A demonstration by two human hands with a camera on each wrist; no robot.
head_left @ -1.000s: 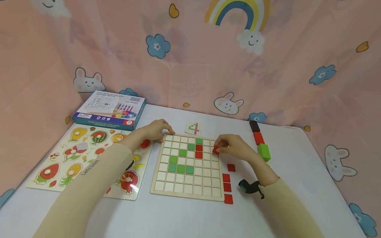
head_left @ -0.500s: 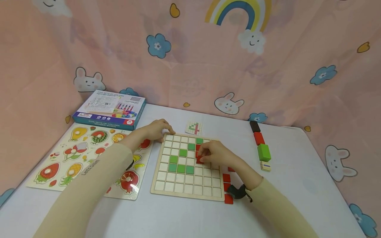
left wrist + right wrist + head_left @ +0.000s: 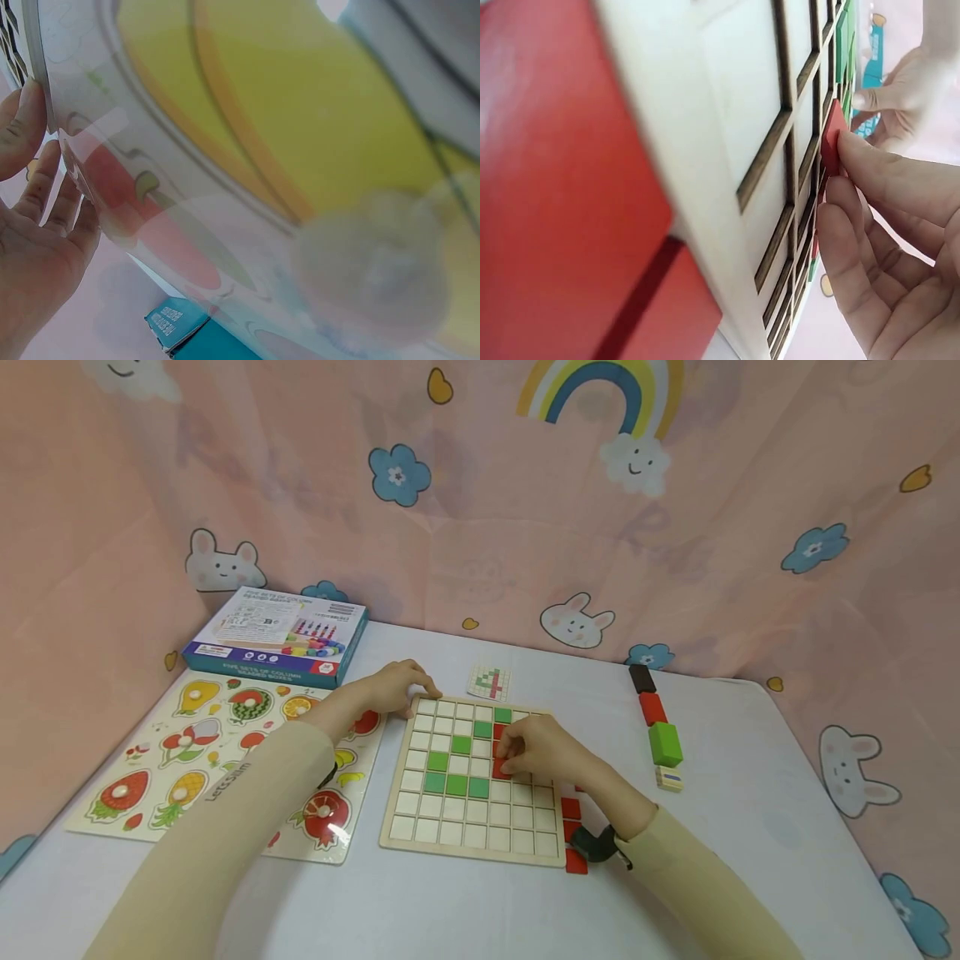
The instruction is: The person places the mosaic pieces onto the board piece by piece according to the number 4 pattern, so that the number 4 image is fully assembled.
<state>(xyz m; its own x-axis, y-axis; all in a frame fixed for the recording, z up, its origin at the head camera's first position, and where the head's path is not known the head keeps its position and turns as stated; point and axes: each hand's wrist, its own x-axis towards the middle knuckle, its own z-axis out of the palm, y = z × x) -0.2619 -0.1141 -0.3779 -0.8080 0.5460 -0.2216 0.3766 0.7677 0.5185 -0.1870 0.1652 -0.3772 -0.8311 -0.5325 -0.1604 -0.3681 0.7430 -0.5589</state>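
A wooden grid board (image 3: 472,855) lies on the white table, with green tiles (image 3: 456,785) in a bent line. Near its right side my right hand (image 3: 551,747) pinches a red square tile (image 3: 832,139) between thumb and fingertip. That tile is at a cell below other red tiles (image 3: 498,732), which the hand partly hides. My left hand (image 3: 390,689) grips the board's far left corner, thumb at one side and finger at the other. Loose red tiles (image 3: 572,808) lie along the board's right edge, partly behind the right wrist.
A small pattern card (image 3: 489,682) lies behind the board. To the left are a fruit puzzle board (image 3: 322,857) and a blue box (image 3: 273,639). Black (image 3: 642,678), red (image 3: 652,709), green (image 3: 665,744) and cream (image 3: 669,779) blocks form a row at right.
My right hand has carried the red tile left from the board's right side to the red column, where it sits slightly lower now. The left hand has stayed on the corner.
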